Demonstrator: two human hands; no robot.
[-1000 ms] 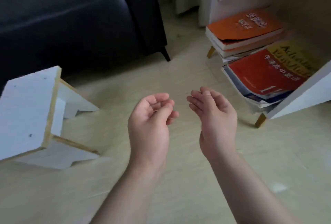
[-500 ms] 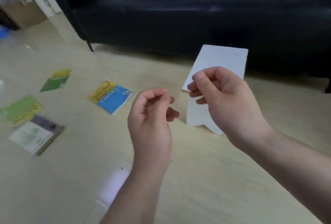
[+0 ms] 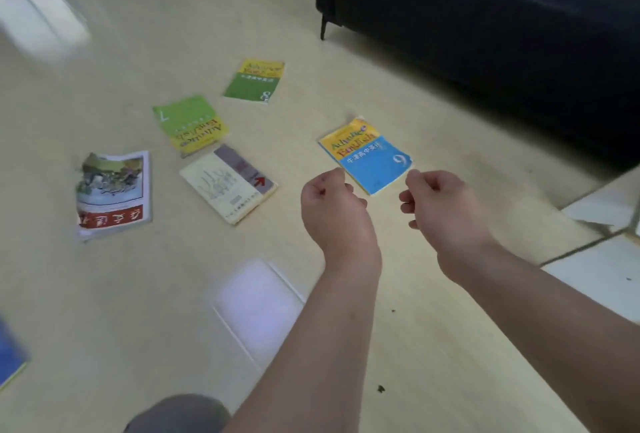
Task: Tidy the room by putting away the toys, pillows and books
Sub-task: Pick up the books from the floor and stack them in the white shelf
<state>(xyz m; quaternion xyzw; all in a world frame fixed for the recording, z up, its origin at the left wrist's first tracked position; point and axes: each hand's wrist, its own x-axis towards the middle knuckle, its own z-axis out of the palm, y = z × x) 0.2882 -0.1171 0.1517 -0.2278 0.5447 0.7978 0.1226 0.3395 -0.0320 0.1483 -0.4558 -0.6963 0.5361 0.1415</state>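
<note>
Several books lie scattered on the pale floor. A blue and yellow book point(image 3: 367, 155) lies just beyond my hands. Left of it lie a cream book with a grey spine band point(image 3: 227, 184), a green and yellow book point(image 3: 190, 124), another green one point(image 3: 256, 80) farther off, and a picture-cover book with a red band point(image 3: 112, 193) at the far left. My left hand point(image 3: 334, 210) and my right hand point(image 3: 440, 205) hover above the floor with fingers loosely curled, holding nothing.
A black sofa point(image 3: 485, 16) stands at the upper right, one thin leg point(image 3: 323, 27) on the floor. A white stool's edge point(image 3: 609, 204) shows at the right. A blue book corner point(image 3: 10, 356) sits at the lower left. My knee point(image 3: 176, 413) shows at the bottom.
My view has swung left, from the shelf of stacked books past the white stool to the scattered books. Both hands stay empty and loosely curled, now near the blue book.
</note>
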